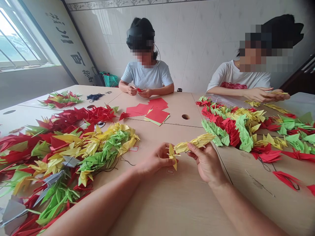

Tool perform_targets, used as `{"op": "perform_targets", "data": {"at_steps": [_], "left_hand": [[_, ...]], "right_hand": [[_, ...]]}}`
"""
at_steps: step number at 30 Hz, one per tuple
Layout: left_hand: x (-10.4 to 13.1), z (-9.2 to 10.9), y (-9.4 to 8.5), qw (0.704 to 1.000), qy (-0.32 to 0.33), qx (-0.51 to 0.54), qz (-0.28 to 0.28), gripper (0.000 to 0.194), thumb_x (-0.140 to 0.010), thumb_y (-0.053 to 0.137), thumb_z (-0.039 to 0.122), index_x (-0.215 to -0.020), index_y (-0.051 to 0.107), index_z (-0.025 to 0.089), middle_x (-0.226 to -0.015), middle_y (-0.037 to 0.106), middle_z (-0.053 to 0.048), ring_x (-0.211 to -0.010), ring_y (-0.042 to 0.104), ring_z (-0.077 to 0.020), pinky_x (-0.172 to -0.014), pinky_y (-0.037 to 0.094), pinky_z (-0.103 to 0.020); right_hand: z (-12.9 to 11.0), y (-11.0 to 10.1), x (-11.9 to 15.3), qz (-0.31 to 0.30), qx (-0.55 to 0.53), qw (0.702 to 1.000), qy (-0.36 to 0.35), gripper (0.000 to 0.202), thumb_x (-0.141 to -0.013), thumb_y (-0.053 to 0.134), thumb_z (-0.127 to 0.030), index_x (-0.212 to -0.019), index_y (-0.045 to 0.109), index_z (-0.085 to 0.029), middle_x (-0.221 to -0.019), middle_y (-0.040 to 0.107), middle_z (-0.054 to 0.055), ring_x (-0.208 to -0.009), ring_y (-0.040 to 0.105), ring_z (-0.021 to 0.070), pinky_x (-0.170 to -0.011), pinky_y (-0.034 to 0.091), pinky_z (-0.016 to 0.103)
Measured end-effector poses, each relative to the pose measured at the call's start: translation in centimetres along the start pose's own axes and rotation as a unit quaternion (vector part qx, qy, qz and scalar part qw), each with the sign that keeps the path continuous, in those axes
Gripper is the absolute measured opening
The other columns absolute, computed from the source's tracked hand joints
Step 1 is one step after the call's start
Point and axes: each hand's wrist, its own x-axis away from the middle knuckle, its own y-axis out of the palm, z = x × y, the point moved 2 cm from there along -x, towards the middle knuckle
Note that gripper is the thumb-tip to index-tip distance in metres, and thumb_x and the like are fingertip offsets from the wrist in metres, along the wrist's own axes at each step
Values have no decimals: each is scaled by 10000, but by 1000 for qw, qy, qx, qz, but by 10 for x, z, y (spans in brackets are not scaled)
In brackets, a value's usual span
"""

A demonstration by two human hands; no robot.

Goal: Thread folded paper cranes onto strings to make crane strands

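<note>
Above the middle of the table, my right hand (205, 160) is closed around a bundle of yellow folded paper cranes (197, 143), thumb on top. My left hand (161, 159) pinches a single yellow paper crane (173, 157) at the bundle's left end. The crane stands roughly upright, its wings spread. Whether a thread joins it to the bundle I cannot tell. To the left lie strung rows of red, yellow and green paper cranes (105, 149). More strung cranes (231, 126) lie to the right, near my right hand.
Red square paper sheets (157, 114) lie mid-table. A long needle-like wire (259, 183) and a loose red crane (285, 180) are at the right. Dark thread (94, 97) sits at the back left. Two people (147, 75) (246, 77) across the table handle paper.
</note>
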Motion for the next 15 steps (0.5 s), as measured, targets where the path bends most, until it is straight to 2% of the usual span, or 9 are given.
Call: {"op": "perform_targets", "data": {"at_steps": [4,9,15], "left_hand": [[-1,2,-4,999,-7,7,31,367,-707,660,265,-1047,525,224,-1029,546,-62,-832,579,-156,-600,445,-223],[-3,2,-8,996,11,28,85,533,-723,650,233,-1216,448,245,-1120,552,-80,-727,570,-92,-680,430,-240],[-3,5,-9,992,38,-34,111,497,-679,676,221,-1142,498,221,-1108,570,-79,-757,560,-104,-659,421,-233]], "right_hand": [[0,0,-1,3,3,1000,-7,379,-577,784,-291,-839,518,-222,-814,591,-22,-736,589,132,-531,504,200],[0,-1,-1,-3,18,1000,-21,358,-601,774,-295,-837,517,-218,-809,588,-22,-736,582,126,-545,504,200],[0,-2,-2,1,34,999,-33,369,-601,772,-313,-845,513,-216,-814,593,-11,-743,589,140,-560,513,227]]}}
